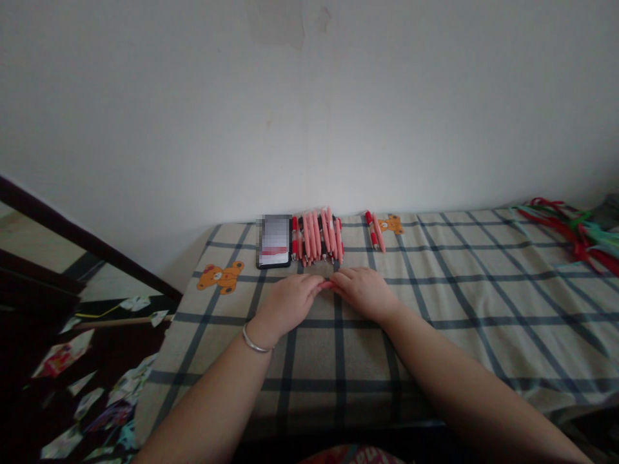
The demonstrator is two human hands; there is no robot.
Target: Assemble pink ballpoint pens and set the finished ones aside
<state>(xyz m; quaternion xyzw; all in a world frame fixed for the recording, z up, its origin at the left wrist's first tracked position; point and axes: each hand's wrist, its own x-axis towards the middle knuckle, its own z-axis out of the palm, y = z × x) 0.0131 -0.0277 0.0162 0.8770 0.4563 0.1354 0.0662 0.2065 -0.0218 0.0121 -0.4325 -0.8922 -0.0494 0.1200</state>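
Note:
Both of my hands meet over the checked cloth, fingers closed on a pink pen (327, 284) held sideways between them. My left hand (291, 298), with a silver bangle at its wrist, grips the left end. My right hand (363, 291) grips the right end. Most of the pen is hidden by the fingers. Just beyond them lies a row of pink, red and black pens (316, 237), partly stacked. A dark-framed phone (275, 243) with a lit, blurred screen is left of the row. Off to the right, a red pen (371, 230) lies beside another pink pen (378, 233).
A checked cloth with bear prints (217, 351) covers the table, which meets a white wall (309, 116). Red and green ribbons (565, 225) lie at the far right. On the lower left are a dark rail (91, 235) and scattered wrappers (87, 386).

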